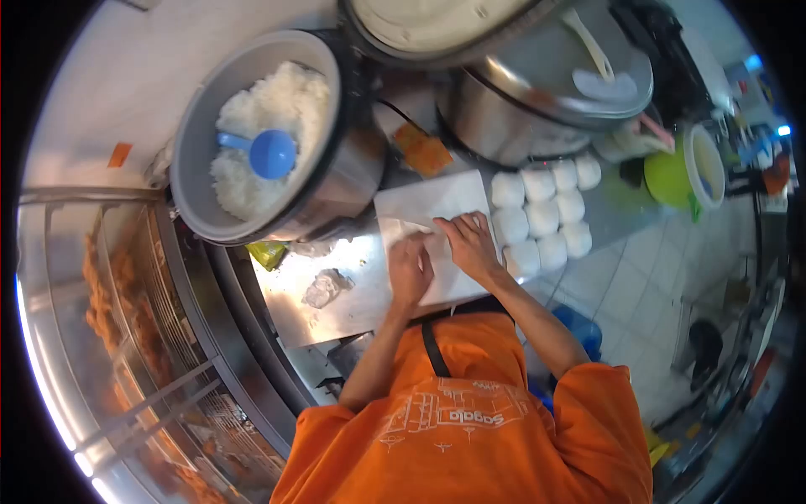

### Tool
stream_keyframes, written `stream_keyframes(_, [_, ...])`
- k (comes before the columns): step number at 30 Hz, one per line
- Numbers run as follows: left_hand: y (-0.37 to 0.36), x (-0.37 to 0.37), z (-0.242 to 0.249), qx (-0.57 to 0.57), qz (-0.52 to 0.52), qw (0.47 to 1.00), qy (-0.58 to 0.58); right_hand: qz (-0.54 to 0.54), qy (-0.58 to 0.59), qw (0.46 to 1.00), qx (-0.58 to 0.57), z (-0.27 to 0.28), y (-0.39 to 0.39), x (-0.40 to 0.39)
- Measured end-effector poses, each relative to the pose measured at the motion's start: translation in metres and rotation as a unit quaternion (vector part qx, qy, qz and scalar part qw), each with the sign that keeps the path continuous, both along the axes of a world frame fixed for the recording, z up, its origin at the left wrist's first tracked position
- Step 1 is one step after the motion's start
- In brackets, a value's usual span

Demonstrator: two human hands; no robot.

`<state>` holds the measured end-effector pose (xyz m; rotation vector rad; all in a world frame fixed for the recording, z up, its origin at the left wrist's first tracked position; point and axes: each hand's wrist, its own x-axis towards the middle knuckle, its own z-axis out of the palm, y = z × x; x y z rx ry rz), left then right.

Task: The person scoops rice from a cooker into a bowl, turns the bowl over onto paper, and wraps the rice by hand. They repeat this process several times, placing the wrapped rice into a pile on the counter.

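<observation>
Head view: both hands (441, 256) press flat on the white paper sheet (420, 210)

Steel counter (336, 307), pale tiled floor (638, 286), glass display case (126, 336), possibly heated.

A white paper sheet (428, 223) lies flat on the steel table (353, 298), its far corner bare, its near part covered by both hands pressing on it.
</observation>
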<state>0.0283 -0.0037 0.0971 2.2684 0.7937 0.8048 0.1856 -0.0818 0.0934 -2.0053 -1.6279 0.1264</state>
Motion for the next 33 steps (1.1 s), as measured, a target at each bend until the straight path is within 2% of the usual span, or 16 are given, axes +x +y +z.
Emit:
stream_keyframes(1, [0.008, 0.003, 0.0, 0.065, 0.028, 0.997, 0.029, -0.014, -0.004, 0.999, 0.03, -0.008, -0.009, -0.007])
stream_keyframes(5, [0.054, 0.023, 0.033, 0.158, -0.075, 0.974, 0.141, -0.027, -0.002, 0.995, 0.093, -0.021, -0.019, -0.015])
stream_keyframes(7, [0.075, 0.01, 0.023, 0.165, -0.123, 0.954, 0.218, -0.034, 0.004, 0.996, 0.088, -0.016, -0.026, -0.022])
stream_keyframes(8, [0.079, 0.002, 0.022, 0.174, -0.114, 0.954, 0.214, -0.042, -0.001, 0.995, 0.094, -0.015, -0.021, -0.015])
stream_keyframes(10, [0.084, -0.018, 0.015, 0.064, -0.099, 0.947, 0.297, -0.035, -0.002, 0.994, 0.105, -0.015, -0.021, -0.011])
stream_keyframes(12, [0.084, -0.041, -0.002, 0.105, -0.072, 0.968, 0.215, -0.025, -0.001, 0.994, 0.103, -0.021, -0.026, -0.008])
stream_keyframes(13, [0.075, -0.049, 0.006, 0.132, -0.025, 0.972, 0.192, -0.015, -0.005, 0.995, 0.099, -0.024, -0.027, -0.005])
stream_keyframes(16, [0.072, -0.074, -0.007, 0.126, 0.033, 0.976, 0.173, 0.014, 0.009, 0.997, 0.074, -0.018, -0.03, 0.003])
stream_keyframes(19, [0.041, -0.09, 0.008, 0.124, 0.107, 0.977, 0.134, 0.049, 0.014, 0.995, 0.085, -0.011, -0.028, 0.011])
stream_keyframes(22, [0.023, -0.069, 0.042, 0.12, 0.112, 0.979, 0.119, 0.072, 0.028, 0.995, 0.063, -0.002, -0.024, 0.017])
stream_keyframes(24, [0.03, -0.045, 0.062, 0.083, 0.009, 0.992, 0.095, 0.081, 0.035, 0.994, 0.064, 0.001, -0.024, 0.021])
stream_keyframes(25, [0.034, -0.044, 0.058, 0.088, 0.013, 0.992, 0.09, 0.085, 0.048, 0.994, 0.049, -0.001, -0.024, 0.022])
stream_keyframes(27, [0.057, -0.042, 0.03, -0.095, -0.018, 0.986, 0.138, 0.104, 0.054, 0.993, 0.028, -0.004, -0.021, 0.028])
stream_keyframes(29, [0.086, -0.041, 0.014, -0.073, -0.007, 0.987, 0.14, 0.117, 0.053, 0.991, 0.032, -0.003, -0.017, 0.031])
stream_keyframes(31, [0.084, -0.054, -0.01, -0.075, -0.005, 0.983, 0.168, 0.128, 0.08, 0.988, 0.024, -0.003, -0.018, 0.034])
stream_keyframes(33, [0.083, -0.06, -0.014, -0.056, 0.038, 0.994, 0.088, 0.122, 0.092, 0.988, 0.02, 0.003, -0.019, 0.037])
